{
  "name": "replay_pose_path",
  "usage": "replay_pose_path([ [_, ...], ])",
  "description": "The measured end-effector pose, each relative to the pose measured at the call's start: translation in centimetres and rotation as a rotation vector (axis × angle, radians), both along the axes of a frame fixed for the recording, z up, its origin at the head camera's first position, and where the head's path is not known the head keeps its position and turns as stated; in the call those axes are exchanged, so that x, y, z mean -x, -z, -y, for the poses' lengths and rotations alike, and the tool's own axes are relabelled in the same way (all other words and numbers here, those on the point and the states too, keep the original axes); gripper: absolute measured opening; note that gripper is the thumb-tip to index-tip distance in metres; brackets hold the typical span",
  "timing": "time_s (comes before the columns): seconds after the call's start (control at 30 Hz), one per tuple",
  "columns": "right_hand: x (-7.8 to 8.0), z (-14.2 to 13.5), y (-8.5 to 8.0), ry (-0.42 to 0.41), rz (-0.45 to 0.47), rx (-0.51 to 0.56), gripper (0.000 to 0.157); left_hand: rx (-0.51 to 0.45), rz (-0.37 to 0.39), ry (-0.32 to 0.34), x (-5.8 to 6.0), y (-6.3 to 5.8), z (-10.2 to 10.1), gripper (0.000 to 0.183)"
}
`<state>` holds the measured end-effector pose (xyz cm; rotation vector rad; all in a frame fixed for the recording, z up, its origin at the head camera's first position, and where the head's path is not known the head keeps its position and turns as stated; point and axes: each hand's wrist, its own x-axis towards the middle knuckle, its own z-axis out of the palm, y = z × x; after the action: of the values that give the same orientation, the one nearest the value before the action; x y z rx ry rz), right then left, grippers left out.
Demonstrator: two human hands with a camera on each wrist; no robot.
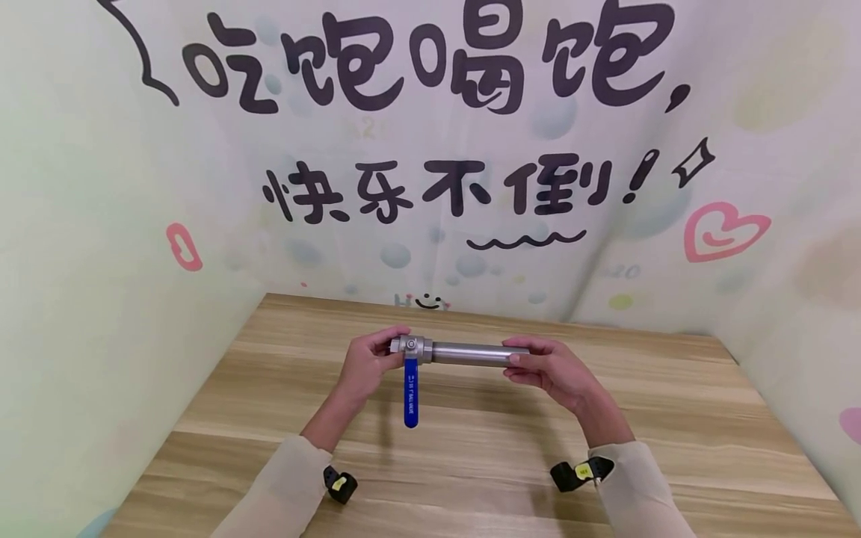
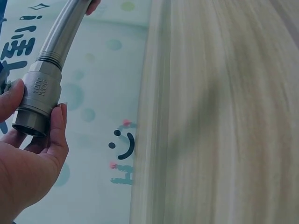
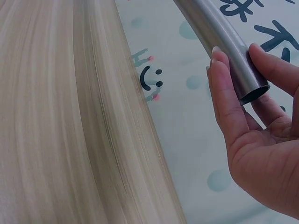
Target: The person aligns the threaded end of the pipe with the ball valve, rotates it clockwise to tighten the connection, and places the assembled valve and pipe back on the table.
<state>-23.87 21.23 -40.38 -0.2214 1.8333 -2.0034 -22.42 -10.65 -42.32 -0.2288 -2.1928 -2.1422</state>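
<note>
A metal ball valve (image 1: 418,347) with a blue lever handle (image 1: 411,396) is joined to a straight steel pipe (image 1: 471,354), and both are held up over the table. My left hand (image 1: 366,366) grips the valve's body at its free end, thumb and fingers on either side. In the left wrist view, threads show where the pipe enters the valve (image 2: 42,88), and raised lettering marks its body. My right hand (image 1: 554,370) holds the pipe's other end between thumb and fingers. The right wrist view shows that pipe end (image 3: 238,60) open and hollow. The blue lever points toward me.
The wood-grain table (image 1: 457,463) spreads beneath both hands. Behind it hangs a pale printed curtain (image 1: 430,261) with large dark writing, and similar cloth lines both sides. Black straps with small devices (image 1: 341,486) sit on both wrists.
</note>
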Motion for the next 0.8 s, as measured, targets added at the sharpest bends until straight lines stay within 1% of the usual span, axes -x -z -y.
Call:
replay_pose_path([
  [0.17,-0.15,-0.20,-0.09,0.009,0.008,0.004,0.037,-0.002,-0.003,0.005,0.05,-0.06,-0.15,0.038],
  [0.27,-0.21,-0.26,-0.10,0.016,0.011,0.006,0.037,-0.008,0.013,0.006,0.06,-0.06,-0.20,0.037],
  [0.47,-0.30,-0.22,0.04,0.015,0.012,-0.001,0.043,-0.010,0.043,0.016,-0.02,0.03,-0.15,0.037],
  [0.67,-0.22,-0.08,0.20,0.014,0.012,0.020,0.038,-0.019,0.051,0.005,-0.13,0.03,-0.12,0.038],
  [0.8,-0.06,0.00,0.25,0.004,0.013,0.025,0.044,-0.031,0.057,0.004,-0.03,0.09,-0.03,0.038],
])
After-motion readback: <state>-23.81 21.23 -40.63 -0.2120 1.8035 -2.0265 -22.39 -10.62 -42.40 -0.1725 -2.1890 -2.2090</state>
